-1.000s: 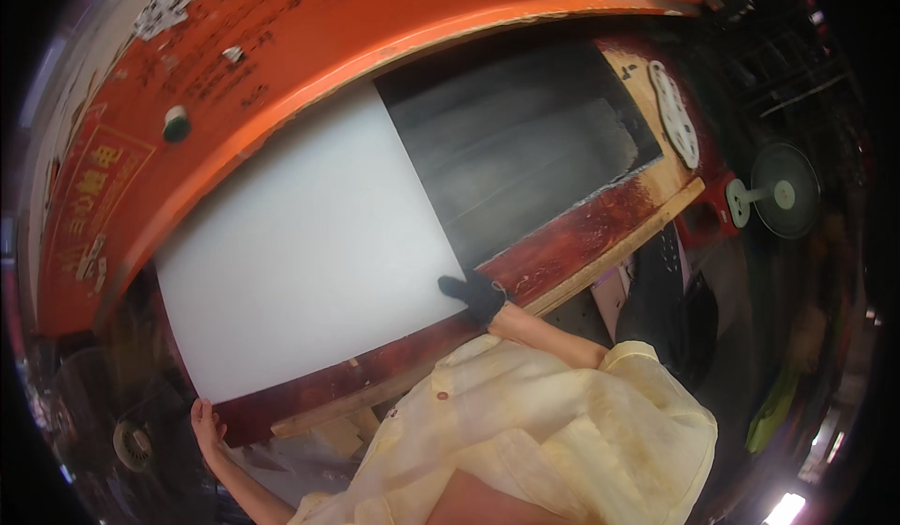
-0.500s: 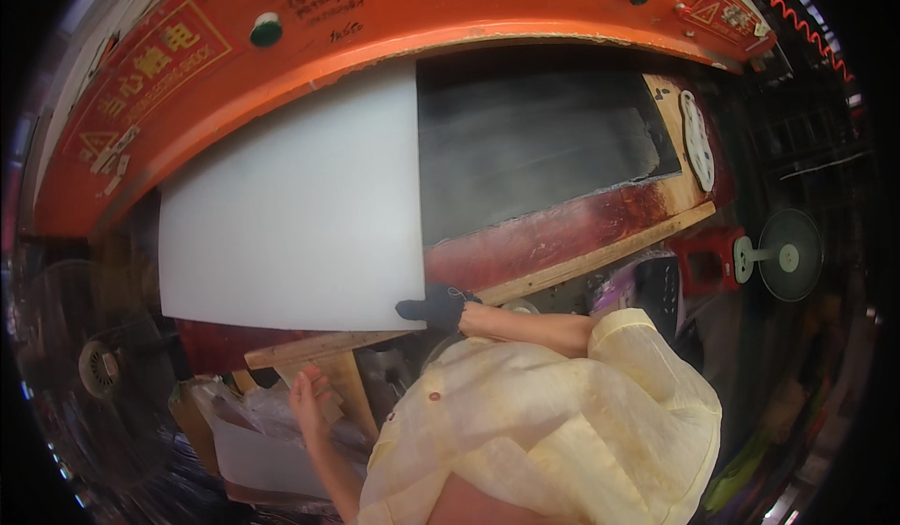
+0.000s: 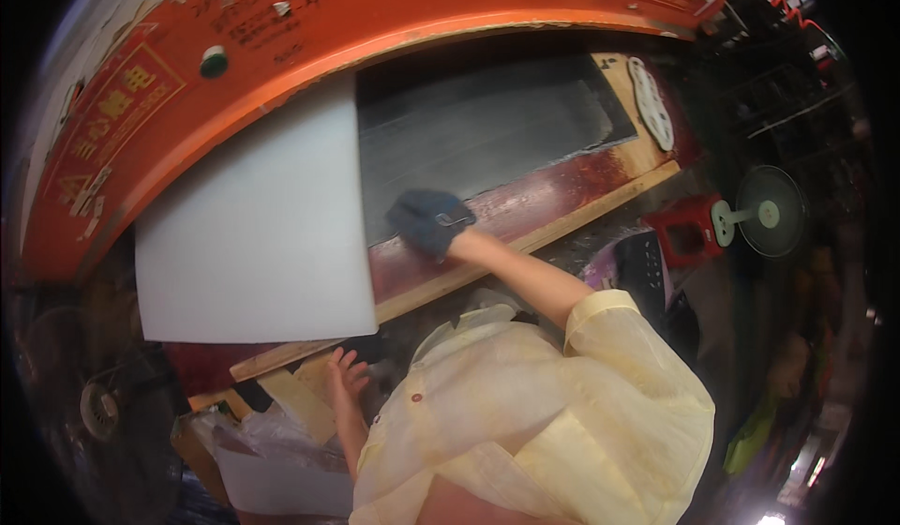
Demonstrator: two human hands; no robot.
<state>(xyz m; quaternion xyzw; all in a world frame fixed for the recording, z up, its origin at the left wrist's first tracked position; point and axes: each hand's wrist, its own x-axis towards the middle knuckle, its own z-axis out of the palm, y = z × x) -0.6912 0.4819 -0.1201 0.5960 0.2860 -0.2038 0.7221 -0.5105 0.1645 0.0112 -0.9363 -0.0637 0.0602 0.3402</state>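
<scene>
Room over white sheet (image 3: pixel 253 225) ends at orange beam (image 3: pixel 375 21).

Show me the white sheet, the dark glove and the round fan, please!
White sheet (image 3: pixel 255 225): head view, the middle of its flat top.
Dark glove (image 3: pixel 427 222): head view, the middle of its dark cloth.
Round fan (image 3: pixel 769 213): head view, the pale hub at its centre.

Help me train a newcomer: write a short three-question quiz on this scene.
1. Multiple choice: which hand wears the dark glove? A) left B) right
2. True or false: the black surface shows to the right of the white sheet.
3. Fill in the blank: the curved beam beyond the white sheet is ____ in colour.

Key: 1. B, the right hand; 2. True; 3. orange.
</scene>
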